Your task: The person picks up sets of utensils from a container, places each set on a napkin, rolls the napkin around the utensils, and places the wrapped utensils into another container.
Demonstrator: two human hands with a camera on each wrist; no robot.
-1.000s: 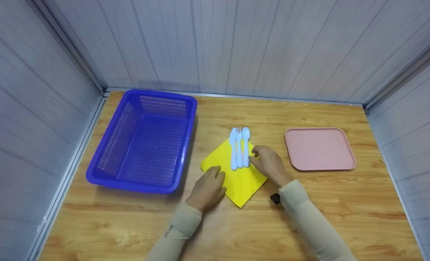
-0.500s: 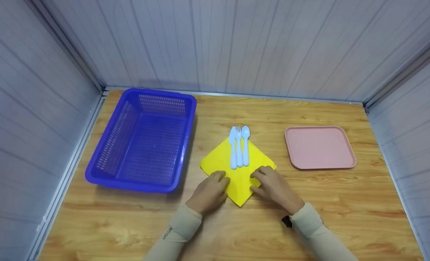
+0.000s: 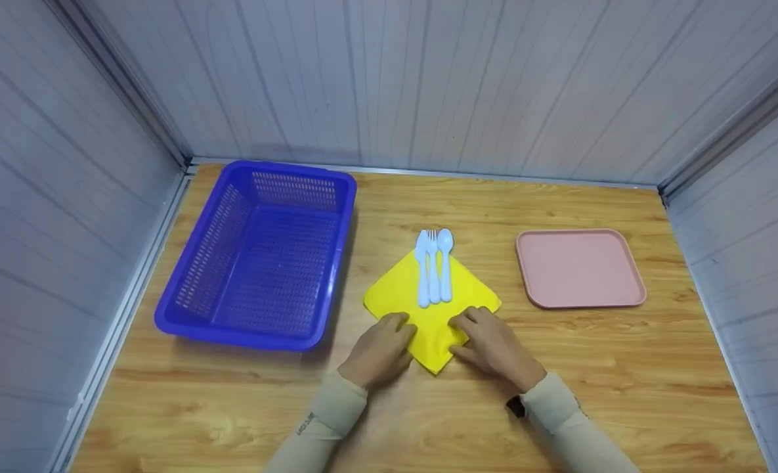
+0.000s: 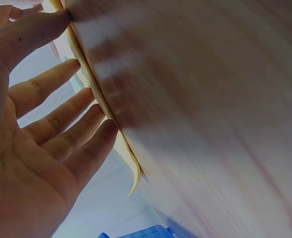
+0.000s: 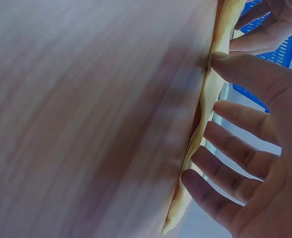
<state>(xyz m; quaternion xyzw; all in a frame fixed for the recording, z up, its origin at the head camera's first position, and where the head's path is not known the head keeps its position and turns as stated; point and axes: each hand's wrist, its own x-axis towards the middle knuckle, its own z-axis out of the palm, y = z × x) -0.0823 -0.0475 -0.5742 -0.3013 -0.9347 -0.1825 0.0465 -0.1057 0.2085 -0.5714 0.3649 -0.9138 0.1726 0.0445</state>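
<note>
A yellow napkin (image 3: 398,282) lies on the table as a diamond, one corner toward me. On its far half a light blue knife (image 3: 423,279), fork (image 3: 434,279) and spoon (image 3: 445,244) lie side by side, their heads past its far corner. My left hand (image 3: 377,351) rests its fingertips on the napkin's near left edge. Opposite it, my right hand (image 3: 496,349) touches the near right edge, thumb close to the near corner. Both wrist views show extended, spread fingers, with the left fingers (image 4: 81,109) and right fingers (image 5: 230,144) along the cloth's rim.
To the left stands a blue plastic basket (image 3: 333,289) with slotted sides. A pink tray (image 3: 579,269) lies at the right. The wooden table (image 3: 428,427) is enclosed by pale panels (image 3: 389,85) at the back and both sides.
My right hand has come back from beside the spoon to the napkin's near right edge. The left hand has slid slightly toward me. The cutlery stays in place.
</note>
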